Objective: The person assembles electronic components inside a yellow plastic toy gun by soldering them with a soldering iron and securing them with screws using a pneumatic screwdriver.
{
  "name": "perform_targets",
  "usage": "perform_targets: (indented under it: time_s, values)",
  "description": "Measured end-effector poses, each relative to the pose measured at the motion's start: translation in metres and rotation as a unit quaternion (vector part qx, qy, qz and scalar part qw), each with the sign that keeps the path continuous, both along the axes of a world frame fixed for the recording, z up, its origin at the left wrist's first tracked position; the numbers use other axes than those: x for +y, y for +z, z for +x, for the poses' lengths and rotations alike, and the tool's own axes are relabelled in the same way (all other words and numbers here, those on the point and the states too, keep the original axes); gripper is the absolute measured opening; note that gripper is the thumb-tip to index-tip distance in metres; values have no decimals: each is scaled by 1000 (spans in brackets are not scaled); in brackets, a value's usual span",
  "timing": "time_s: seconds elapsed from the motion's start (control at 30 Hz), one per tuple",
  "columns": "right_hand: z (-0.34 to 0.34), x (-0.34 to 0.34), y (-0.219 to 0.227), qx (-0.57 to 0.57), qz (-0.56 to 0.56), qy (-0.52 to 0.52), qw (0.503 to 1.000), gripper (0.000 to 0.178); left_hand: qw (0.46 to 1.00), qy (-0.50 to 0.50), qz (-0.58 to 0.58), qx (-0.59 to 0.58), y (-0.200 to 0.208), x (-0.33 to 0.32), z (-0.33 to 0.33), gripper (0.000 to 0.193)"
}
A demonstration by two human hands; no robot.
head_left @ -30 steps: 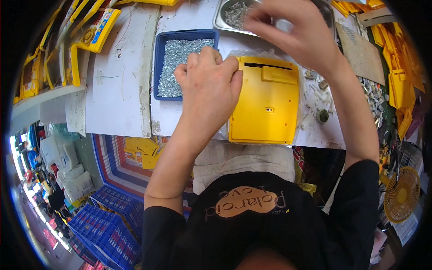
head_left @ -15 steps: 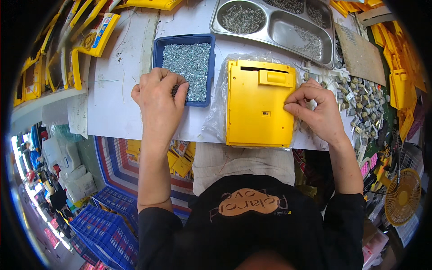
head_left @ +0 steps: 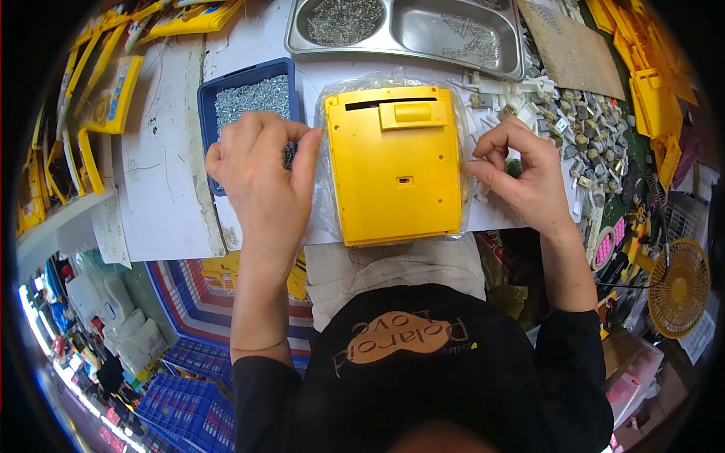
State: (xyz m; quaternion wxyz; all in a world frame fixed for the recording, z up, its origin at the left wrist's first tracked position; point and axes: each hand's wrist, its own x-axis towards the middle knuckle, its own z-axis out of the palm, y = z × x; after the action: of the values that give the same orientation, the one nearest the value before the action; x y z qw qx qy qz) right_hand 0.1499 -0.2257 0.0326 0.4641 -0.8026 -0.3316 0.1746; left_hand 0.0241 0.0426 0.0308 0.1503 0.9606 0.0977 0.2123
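Observation:
A yellow plastic casing [head_left: 396, 208] lies on a clear plastic bag at the table's front edge, its raised block and long slot at the far end. My left hand [head_left: 264, 162] hovers between the blue tray [head_left: 204, 140] of small silver screws [head_left: 253, 98] and the casing's left edge. Its fingers are curled, with dark little screws [head_left: 289, 155] showing between thumb and palm. Beside the casing's right edge, my right hand [head_left: 521, 170] is closed, thumb and forefinger together at the tips. Whatever it may pinch is too small to make out.
A steel compartment tray [head_left: 408, 57] with small metal parts stands at the back. Loose small metal and white parts [head_left: 589, 128] heap up at right, near a brown board [head_left: 574, 53]. Yellow casings [head_left: 113, 90] stack at left; a yellow fan [head_left: 680, 287] is at right.
The view has shifted, so the table things sit further left in it. My left hand has moved right from the tray toward the casing, fingers still curled. My right hand stays by the casing's right edge.

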Motion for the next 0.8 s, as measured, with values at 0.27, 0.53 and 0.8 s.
perform_targets:
  time_s: [0.27, 0.53, 0.8]
  values:
    - [-10, -12, -9, 20, 38, -35, 998, 12, 963, -250, -83, -52, -8, -72, 7, 18]
    - [-10, -26, -12, 37, 35, -41, 998, 11, 952, -303, 26, -40, -15, -68, -19, 25]
    - [-8, -26, -7, 22, 20, -37, 999, 12, 950, -297, 93, 5, -15, -65, -40, 41]
